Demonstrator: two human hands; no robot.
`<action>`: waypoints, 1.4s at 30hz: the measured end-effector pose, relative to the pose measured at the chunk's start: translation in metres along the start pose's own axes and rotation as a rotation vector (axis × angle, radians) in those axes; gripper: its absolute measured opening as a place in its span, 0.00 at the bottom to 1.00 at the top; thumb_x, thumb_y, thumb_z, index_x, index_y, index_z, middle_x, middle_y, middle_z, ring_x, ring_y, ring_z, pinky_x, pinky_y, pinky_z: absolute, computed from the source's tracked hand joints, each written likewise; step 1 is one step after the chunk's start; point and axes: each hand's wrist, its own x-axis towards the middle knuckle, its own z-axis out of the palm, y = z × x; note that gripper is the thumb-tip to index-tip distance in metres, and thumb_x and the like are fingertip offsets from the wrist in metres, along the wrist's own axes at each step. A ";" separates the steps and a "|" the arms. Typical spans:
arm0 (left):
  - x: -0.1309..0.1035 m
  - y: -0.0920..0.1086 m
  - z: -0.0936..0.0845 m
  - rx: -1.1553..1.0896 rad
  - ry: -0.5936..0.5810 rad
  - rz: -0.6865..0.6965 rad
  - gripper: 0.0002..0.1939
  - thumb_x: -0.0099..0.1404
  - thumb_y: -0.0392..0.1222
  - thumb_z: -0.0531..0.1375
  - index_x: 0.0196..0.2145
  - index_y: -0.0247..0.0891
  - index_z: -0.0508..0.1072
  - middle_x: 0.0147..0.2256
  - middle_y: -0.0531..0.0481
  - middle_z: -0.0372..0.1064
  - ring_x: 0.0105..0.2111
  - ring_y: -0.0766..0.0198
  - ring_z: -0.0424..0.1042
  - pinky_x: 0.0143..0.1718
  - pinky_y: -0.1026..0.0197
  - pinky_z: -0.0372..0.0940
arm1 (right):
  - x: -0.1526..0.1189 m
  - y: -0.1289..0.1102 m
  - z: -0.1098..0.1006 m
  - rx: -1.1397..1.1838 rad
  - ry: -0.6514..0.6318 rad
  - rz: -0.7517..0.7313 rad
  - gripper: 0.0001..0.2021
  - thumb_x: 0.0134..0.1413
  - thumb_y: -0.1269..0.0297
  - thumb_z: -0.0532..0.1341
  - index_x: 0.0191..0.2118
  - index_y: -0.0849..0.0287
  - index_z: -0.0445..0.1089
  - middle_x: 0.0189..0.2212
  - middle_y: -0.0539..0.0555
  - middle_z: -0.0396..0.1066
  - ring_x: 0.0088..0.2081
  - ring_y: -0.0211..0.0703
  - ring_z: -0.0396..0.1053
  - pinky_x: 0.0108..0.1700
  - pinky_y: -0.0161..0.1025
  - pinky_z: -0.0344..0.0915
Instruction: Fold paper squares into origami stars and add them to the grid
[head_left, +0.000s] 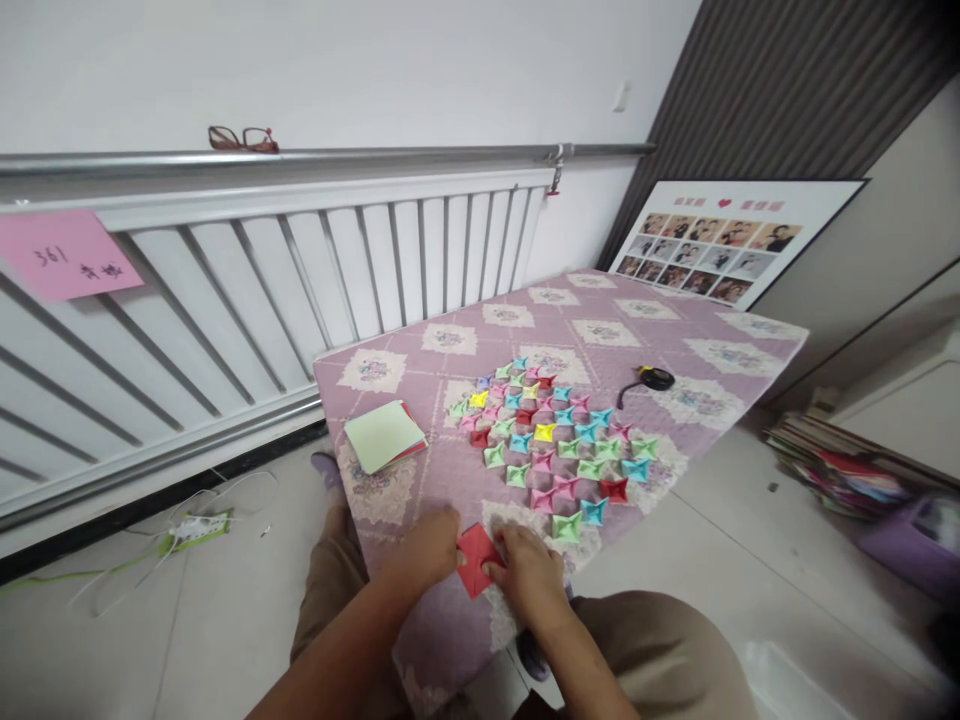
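A folded red paper square (475, 558) lies near the front of the cloth-covered table, with crease lines meeting at its middle. My left hand (433, 545) grips its left edge, thumb on the paper and fingers curled. From the right, my right hand (528, 568) holds the opposite side, its thumb pressed on the paper. Just beyond my hands stand many small folded paper pieces (544, 432) in rows, coloured green, blue, pink, red and yellow. A stack of paper sheets (384, 436) sits to the left, pale green on top with red showing beneath.
A black and yellow tape measure (655, 378) lies on the purple patterned tablecloth (495, 350). Behind the table runs a white radiator (420, 250) with a pipe and glasses (243, 139) above. A photo board (712, 240) leans at the far right. A power strip (196, 530) lies on the floor.
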 end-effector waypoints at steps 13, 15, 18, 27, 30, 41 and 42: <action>-0.014 0.000 0.005 -0.095 0.049 0.049 0.13 0.59 0.36 0.57 0.43 0.38 0.63 0.42 0.46 0.68 0.41 0.58 0.67 0.40 0.61 0.58 | -0.001 0.004 0.006 0.044 0.034 -0.071 0.11 0.46 0.66 0.64 0.39 0.53 0.70 0.44 0.55 0.69 0.49 0.52 0.64 0.46 0.45 0.51; -0.010 -0.004 0.009 -0.117 0.038 0.076 0.12 0.59 0.37 0.57 0.42 0.39 0.65 0.42 0.47 0.68 0.41 0.58 0.67 0.40 0.61 0.58 | 0.000 0.004 0.006 0.053 0.044 -0.084 0.09 0.45 0.67 0.64 0.36 0.54 0.69 0.41 0.54 0.70 0.47 0.52 0.65 0.45 0.45 0.51; -0.004 -0.011 0.014 -0.144 0.010 0.113 0.05 0.58 0.38 0.58 0.34 0.39 0.68 0.38 0.48 0.69 0.39 0.59 0.67 0.39 0.61 0.57 | 0.001 0.004 0.006 0.073 0.056 -0.118 0.06 0.45 0.68 0.63 0.33 0.55 0.68 0.38 0.53 0.71 0.44 0.49 0.66 0.44 0.44 0.50; -0.006 -0.018 0.011 -0.272 0.021 0.142 0.05 0.56 0.34 0.56 0.32 0.37 0.69 0.31 0.54 0.69 0.31 0.65 0.66 0.30 0.65 0.56 | 0.005 0.005 -0.002 0.168 0.001 -0.329 0.05 0.46 0.72 0.60 0.30 0.55 0.69 0.27 0.46 0.72 0.32 0.40 0.68 0.39 0.38 0.54; -0.012 -0.014 0.005 -0.287 0.065 0.135 0.06 0.57 0.34 0.55 0.33 0.38 0.69 0.30 0.55 0.68 0.30 0.65 0.66 0.30 0.65 0.57 | 0.009 0.003 -0.012 0.187 -0.002 -0.421 0.06 0.46 0.73 0.60 0.24 0.56 0.68 0.23 0.45 0.70 0.29 0.38 0.67 0.36 0.36 0.55; -0.039 -0.019 0.041 0.225 0.430 0.279 0.04 0.66 0.36 0.55 0.33 0.39 0.68 0.35 0.49 0.65 0.38 0.58 0.61 0.40 0.55 0.57 | -0.011 -0.001 0.008 -0.118 0.397 -0.719 0.07 0.53 0.72 0.62 0.27 0.56 0.66 0.28 0.49 0.67 0.36 0.42 0.63 0.54 0.48 0.50; -0.041 -0.021 0.048 0.253 0.418 0.265 0.04 0.67 0.37 0.54 0.34 0.40 0.69 0.35 0.49 0.65 0.37 0.58 0.61 0.40 0.55 0.56 | -0.015 0.001 0.013 -0.136 0.387 -0.719 0.07 0.54 0.73 0.61 0.28 0.56 0.66 0.28 0.49 0.68 0.36 0.42 0.63 0.54 0.48 0.50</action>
